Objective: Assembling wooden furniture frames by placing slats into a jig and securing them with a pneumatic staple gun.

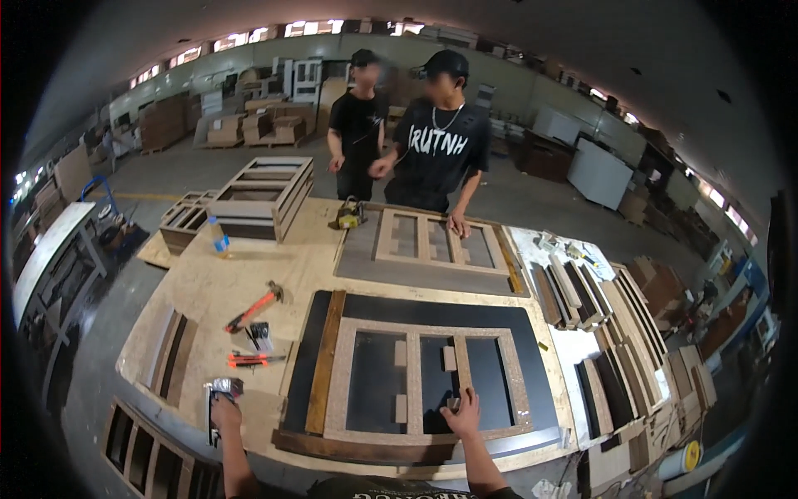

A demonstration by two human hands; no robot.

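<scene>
At the table's left front, my left hand (224, 412) is closed round a silver and black staple gun (222, 387). My right hand (463, 415) is at the lower part of a flat wooden frame (339, 378), its fingers over an upright slat (462, 363). Its thumb and fingers close on a small wood block (453, 404) beside that slat; the hand partly hides the block. Other small blocks (401, 353) sit along the slats. The frame lies on a black panel (536, 366), with a brown wooden strip (324, 366) at its left.
A hammer (258, 305), orange tools (253, 360) and a bottle (219, 238) lie or stand on the table (183, 291). Two people (436, 145) stand opposite, one touching a second frame (440, 241). Wood strips (573, 291) are stacked at right; a slatted frame (150, 453) is at lower left.
</scene>
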